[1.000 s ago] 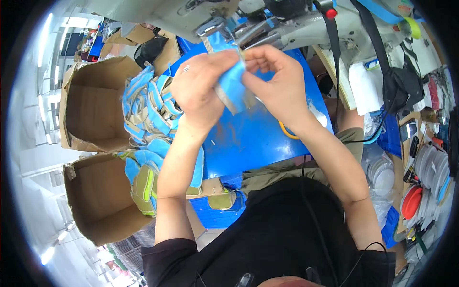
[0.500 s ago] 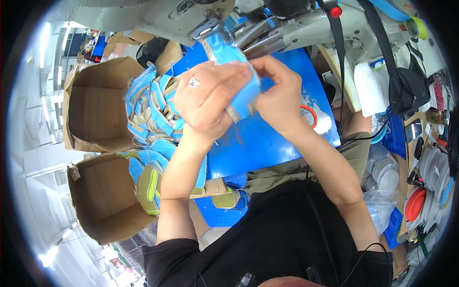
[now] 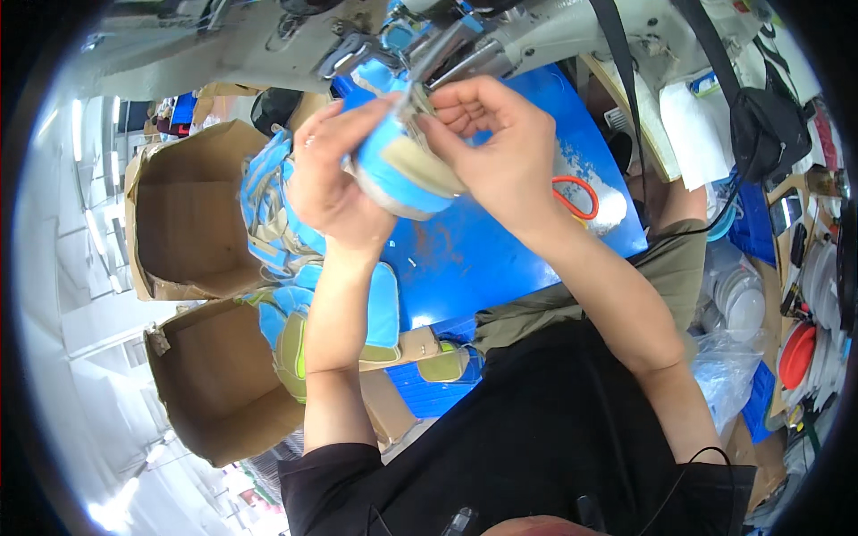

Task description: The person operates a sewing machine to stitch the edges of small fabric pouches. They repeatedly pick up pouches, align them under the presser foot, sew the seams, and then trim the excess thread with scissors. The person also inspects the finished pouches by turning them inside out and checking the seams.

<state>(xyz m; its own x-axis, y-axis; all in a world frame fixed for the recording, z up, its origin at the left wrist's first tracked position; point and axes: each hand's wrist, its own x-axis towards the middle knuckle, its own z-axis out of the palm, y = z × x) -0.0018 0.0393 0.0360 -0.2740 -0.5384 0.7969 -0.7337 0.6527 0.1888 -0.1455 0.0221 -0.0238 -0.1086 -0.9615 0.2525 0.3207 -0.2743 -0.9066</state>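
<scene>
My left hand (image 3: 332, 174) grips a light blue and khaki fabric piece (image 3: 384, 165) from the left, its fingers over the piece's upper part. My right hand (image 3: 496, 143) pinches the same piece with thumb and index at its khaki side, the other fingers curled. The piece's far end reaches up to the metal foot and guides of a grey sewing machine (image 3: 277, 36). Below lies a blue work surface (image 3: 483, 263), with red-orange scissors (image 3: 581, 201) at the right. A pile of blue and grey fabric pieces (image 3: 273, 205) lies just left of my left hand.
Two open cardboard boxes (image 3: 192, 214) stand at the left. Blue and olive pieces (image 3: 375, 304) lie below the pile. At the right are a black pouch (image 3: 769, 134), white paper (image 3: 688, 143), hanging straps, stacked plastic lids and a red disc (image 3: 795, 357).
The fabric piece has turned to show more khaki, its lower end now curved round. My left hand has shifted left; my right hand has moved up and slightly left since half a second ago.
</scene>
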